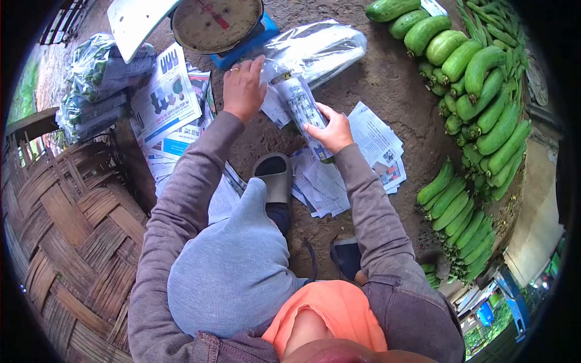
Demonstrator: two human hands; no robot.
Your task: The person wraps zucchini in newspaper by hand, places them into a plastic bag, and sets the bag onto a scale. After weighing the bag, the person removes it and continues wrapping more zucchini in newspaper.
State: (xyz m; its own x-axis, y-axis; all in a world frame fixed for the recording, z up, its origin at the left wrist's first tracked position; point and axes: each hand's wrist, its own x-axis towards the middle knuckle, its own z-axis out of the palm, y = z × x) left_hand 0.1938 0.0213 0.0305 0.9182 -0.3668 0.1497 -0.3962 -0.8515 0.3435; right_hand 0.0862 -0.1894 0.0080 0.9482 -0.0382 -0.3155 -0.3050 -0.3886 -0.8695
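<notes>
My right hand (333,128) grips a newspaper-wrapped roll (301,109), thumb on top and fingers around its far side. A bit of green shows at the roll's lower end; its upper end points at a clear plastic bag (324,51). At the near left edge of that bag, my left hand (244,89) has its fingers bent over the plastic, a ring on one finger. Below the roll, loose printed sheets (324,184) lie on the dirt floor, and more sheets (376,138) are fanned out right of my right hand.
A scale with a round brown pan (216,25) and blue base stands ahead. Bagged wrapped bundles (100,78) and a newspaper stack (166,97) lie left, above a woven bamboo basket (78,224). Long green vegetables (478,103) are piled along the right, with more rows (460,218) nearer.
</notes>
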